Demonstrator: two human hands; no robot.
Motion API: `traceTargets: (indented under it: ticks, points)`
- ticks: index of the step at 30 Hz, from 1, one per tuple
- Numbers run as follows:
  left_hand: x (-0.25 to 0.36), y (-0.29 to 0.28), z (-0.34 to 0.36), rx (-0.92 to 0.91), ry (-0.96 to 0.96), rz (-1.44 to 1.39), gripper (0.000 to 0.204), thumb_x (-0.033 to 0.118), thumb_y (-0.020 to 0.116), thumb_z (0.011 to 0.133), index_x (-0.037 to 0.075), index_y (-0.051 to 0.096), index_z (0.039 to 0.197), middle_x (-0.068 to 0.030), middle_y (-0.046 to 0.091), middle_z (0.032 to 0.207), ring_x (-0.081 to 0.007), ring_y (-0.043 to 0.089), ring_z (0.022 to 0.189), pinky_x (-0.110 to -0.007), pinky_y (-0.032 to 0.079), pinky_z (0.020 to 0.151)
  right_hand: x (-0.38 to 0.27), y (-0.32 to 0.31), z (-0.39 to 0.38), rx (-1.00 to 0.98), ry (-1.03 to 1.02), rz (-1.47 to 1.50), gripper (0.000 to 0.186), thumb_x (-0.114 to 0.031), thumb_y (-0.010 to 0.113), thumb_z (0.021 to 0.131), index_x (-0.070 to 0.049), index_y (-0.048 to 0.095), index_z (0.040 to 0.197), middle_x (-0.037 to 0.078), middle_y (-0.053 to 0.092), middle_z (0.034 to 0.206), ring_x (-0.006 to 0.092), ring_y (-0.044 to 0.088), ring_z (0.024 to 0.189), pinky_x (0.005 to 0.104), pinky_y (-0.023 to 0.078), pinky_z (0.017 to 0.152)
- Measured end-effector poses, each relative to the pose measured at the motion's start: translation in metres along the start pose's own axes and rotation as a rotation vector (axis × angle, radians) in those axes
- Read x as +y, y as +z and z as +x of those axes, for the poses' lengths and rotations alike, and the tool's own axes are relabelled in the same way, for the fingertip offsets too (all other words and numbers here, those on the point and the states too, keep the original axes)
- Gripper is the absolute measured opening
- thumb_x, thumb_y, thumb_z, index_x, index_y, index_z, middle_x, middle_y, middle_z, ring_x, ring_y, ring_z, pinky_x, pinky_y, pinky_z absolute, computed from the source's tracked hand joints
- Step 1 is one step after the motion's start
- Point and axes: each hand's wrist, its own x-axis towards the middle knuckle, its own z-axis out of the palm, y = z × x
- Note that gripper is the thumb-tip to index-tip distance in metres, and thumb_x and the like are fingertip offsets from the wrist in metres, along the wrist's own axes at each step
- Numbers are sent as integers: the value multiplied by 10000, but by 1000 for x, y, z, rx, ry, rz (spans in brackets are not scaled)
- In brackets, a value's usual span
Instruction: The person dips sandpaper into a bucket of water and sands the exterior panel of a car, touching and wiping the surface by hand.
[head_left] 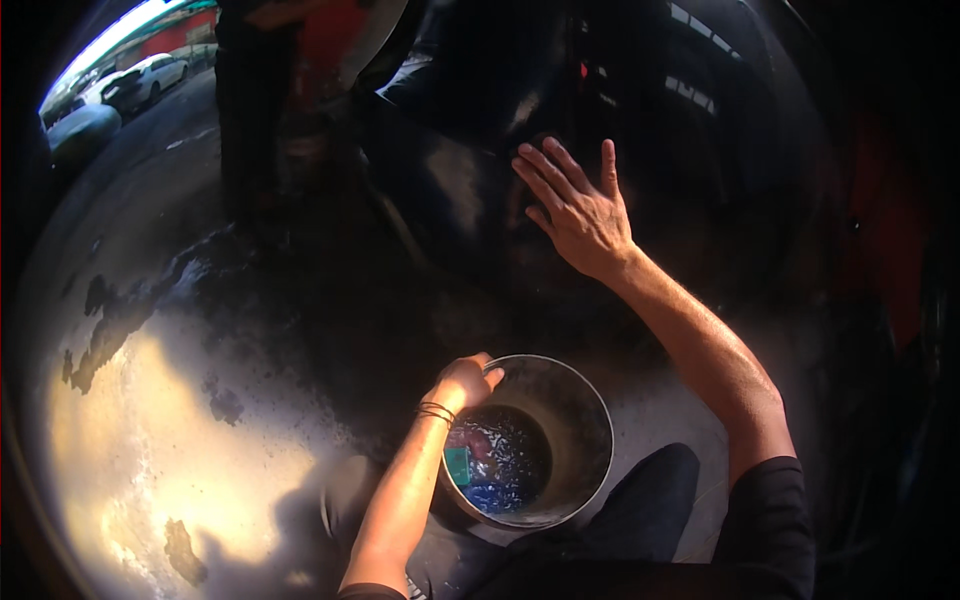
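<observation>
My left hand [464, 382] grips the near-left rim of a round metal bucket [585, 400] that stands on the ground in front of me. Dark water fills its bottom, with a green sponge [457, 463] and something blue [490, 495] lying in it. My right hand [578, 207] lies flat, fingers spread, on the dark wet curved surface of a large black inner tube [470, 180] further away. Thin bands circle my left wrist.
Wet patches darken the sunlit concrete ground [160, 420] on the left. A person in dark trousers [250, 110] stands at the back left. Parked cars [140, 80] show at the far top left. My dark-clothed knee [640, 510] is beside the bucket.
</observation>
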Motion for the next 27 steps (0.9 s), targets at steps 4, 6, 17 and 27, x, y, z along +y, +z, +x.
traceTargets:
  ticks: [4, 6, 17, 27]
  points:
    - [-8, 2, 5, 30, 91, 11, 479, 422, 650, 1063, 74, 720, 1385, -242, 761, 1317, -442, 698, 1279, -524, 551, 1096, 43, -31, 107, 153, 11, -241, 610, -476, 553, 1148, -311, 410, 1718, -132, 372, 1785, 95, 258, 1677, 723, -38, 1360]
    - [-5, 1, -1, 43, 110, -9, 458, 409, 637, 1068, 65, 723, 1358, -251, 762, 1301, -454, 700, 1260, -537, 557, 1081, 44, -40, 127, 134, 22, -296, 612, -471, 545, 1151, -312, 400, 1724, -132, 369, 1787, 93, 245, 1681, 719, -34, 1362]
    - [-10, 9, 3, 93, 129, 103, 362, 326, 652, 1065, 17, 670, 1254, -255, 767, 1233, -450, 708, 1232, -561, 569, 1057, 9, -16, 74, 1, -159, -175, 649, -501, 618, 1096, -273, 478, 1688, -117, 418, 1765, 128, 307, 1669, 713, 16, 1366]
    - [-20, 10, -6, 189, 188, 55, 273, 259, 612, 1070, 5, 693, 1130, -289, 779, 1079, -494, 742, 1089, -596, 588, 959, 14, -23, 68, -106, -269, -174, 670, -523, 565, 1114, -286, 408, 1721, -118, 371, 1789, 118, 250, 1688, 704, -20, 1376]
